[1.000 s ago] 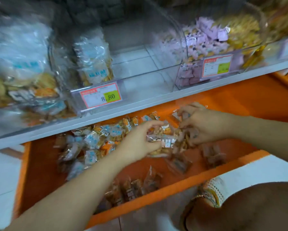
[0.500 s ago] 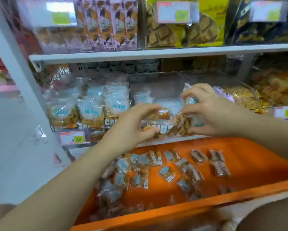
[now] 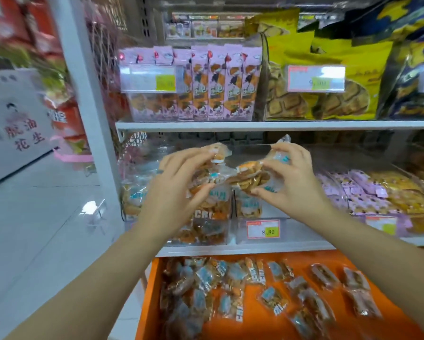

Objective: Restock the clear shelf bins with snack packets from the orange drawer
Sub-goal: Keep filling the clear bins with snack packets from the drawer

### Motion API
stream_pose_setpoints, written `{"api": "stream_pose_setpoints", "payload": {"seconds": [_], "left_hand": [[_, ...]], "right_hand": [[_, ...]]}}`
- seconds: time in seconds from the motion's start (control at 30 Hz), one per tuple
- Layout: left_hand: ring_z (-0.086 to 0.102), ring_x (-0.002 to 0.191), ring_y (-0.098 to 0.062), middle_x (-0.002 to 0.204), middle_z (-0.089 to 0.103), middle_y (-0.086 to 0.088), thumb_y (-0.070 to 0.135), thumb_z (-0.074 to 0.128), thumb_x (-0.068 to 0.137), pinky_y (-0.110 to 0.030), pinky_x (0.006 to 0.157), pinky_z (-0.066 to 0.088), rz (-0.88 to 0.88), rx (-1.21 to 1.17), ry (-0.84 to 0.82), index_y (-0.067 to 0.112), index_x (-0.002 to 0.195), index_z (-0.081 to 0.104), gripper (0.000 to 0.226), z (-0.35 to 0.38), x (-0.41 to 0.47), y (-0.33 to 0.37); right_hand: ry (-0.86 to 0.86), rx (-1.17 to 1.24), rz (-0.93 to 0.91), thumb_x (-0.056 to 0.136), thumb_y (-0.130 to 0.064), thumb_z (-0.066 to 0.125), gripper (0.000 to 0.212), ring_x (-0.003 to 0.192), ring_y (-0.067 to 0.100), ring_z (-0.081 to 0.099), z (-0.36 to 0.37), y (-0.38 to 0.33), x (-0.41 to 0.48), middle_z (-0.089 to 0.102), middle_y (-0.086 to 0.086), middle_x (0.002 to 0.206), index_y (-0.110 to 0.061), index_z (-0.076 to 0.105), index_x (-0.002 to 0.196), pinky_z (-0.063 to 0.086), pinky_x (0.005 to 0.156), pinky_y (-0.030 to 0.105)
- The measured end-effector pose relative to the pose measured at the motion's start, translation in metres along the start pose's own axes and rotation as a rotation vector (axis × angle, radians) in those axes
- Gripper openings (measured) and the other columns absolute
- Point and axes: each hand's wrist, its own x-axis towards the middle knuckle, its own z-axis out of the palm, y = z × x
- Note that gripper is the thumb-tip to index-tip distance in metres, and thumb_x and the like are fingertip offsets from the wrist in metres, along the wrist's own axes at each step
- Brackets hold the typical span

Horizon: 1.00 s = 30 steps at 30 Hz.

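Both hands are raised in front of the clear shelf bin (image 3: 289,231) that carries the 8.80 price tag. My left hand (image 3: 179,190) grips a bunch of clear snack packets (image 3: 213,173) filled with orange-brown crackers. My right hand (image 3: 287,177) pinches more of the same snack packets (image 3: 250,177), held level with the bin's top edge. Below the shelf, the orange drawer (image 3: 260,322) stands pulled out, with several small packets (image 3: 230,285) scattered over its floor. The neighbouring bin (image 3: 206,227) on the left holds upright packets of the same kind.
A white shelf post (image 3: 88,119) stands at the left, with white floor tiles beside it. Pink boxes (image 3: 220,92) and yellow bags (image 3: 329,94) fill the shelf above. A bin of purple sweets (image 3: 358,192) sits to the right. A white carton (image 3: 14,133) is at far left.
Both hands lifted a bunch of packets out of the orange drawer and rose to the level of the clear bins. My view tilted upward and the upper shelves came into sight.
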Motion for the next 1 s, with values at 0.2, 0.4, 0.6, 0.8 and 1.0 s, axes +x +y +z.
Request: {"api": "stream_pose_setpoints", "payload": {"seconds": [0.2,0.4,0.6,0.8,1.0], "left_hand": [[0.043,0.122,-0.004,0.123,0.044,0.024,0.029,0.061,0.087,-0.019,0.104,0.034,-0.12,-0.279,-0.012,0.041,0.131,0.044,0.048,0.034,0.01,0.026],[0.044,0.115,0.009,0.122,0.049,0.021,0.021,0.067,0.088,-0.003,0.093,0.032,-0.321,-0.5,-0.046,0.041,0.123,0.044,0.047,0.083,0.027,0.057],[0.051,0.111,0.007,0.122,0.055,0.016,0.016,0.067,0.087,-0.022,0.098,0.046,-0.583,-0.67,0.031,0.041,0.118,0.048,0.044,0.13,0.041,0.068],[0.053,0.114,0.0,0.124,0.056,0.016,0.019,0.068,0.087,-0.025,0.099,0.045,-0.678,-0.683,-0.016,0.043,0.118,0.048,0.044,0.151,0.047,0.067],[0.051,0.11,0.0,0.121,0.052,0.018,0.018,0.066,0.089,0.004,0.077,0.037,-0.654,-0.662,-0.14,0.034,0.125,0.048,0.044,0.177,0.053,0.072]], "right_hand": [[-0.174,-0.014,0.23,0.063,-0.026,0.087,0.052,0.122,0.043,0.038,-0.013,0.054,-0.016,0.045,0.02,0.13,-0.006,0.068,0.108,0.029,0.1,0.039],[-0.272,-0.065,0.353,0.07,-0.036,0.081,0.058,0.129,0.033,0.033,-0.011,0.089,-0.023,0.037,0.011,0.139,-0.013,0.063,0.12,0.027,0.107,0.039],[-0.417,-0.044,0.123,0.071,-0.042,0.075,0.058,0.139,0.035,0.02,-0.004,0.115,0.007,0.024,0.018,0.15,-0.016,0.062,0.121,0.024,0.114,0.043],[-0.528,-0.259,0.099,0.084,-0.024,0.069,0.074,0.139,0.028,0.022,-0.007,0.152,0.026,0.009,0.005,0.158,-0.029,0.03,0.147,0.033,0.109,0.039],[-0.277,-0.026,0.25,0.083,-0.01,0.068,0.047,0.129,0.033,0.042,-0.022,0.159,-0.02,0.049,0.013,0.137,-0.012,0.057,0.129,0.03,0.108,0.038]]}}
